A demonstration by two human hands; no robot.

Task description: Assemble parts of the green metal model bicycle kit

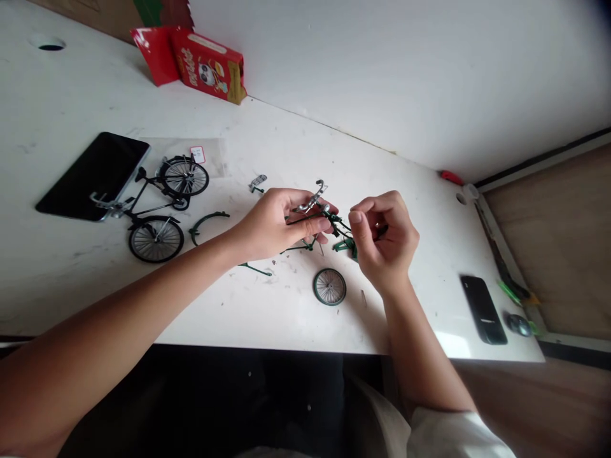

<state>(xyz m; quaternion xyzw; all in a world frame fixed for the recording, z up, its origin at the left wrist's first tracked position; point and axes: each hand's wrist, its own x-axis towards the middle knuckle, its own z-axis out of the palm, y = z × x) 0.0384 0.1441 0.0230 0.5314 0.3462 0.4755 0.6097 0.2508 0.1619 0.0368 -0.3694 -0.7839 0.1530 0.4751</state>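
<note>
My left hand (277, 222) is closed around a partly built green model bicycle frame (329, 222) with silver handlebars (312, 197), held just above the white table (71, 102). My right hand (384, 238) pinches the frame's other end, fingers curled shut; what small part it holds is hidden. A loose green-rimmed wheel (329, 287) lies on the table just below both hands. A green mudguard (206, 221) and thin green rods (258, 269) lie to the left of my left hand.
A finished black model bicycle (153, 203) lies at left, partly over a dark tablet (95, 175) and a clear bag (210, 152). A red box (205, 63) stands at the back. A black phone (483, 308) lies at right near the edge.
</note>
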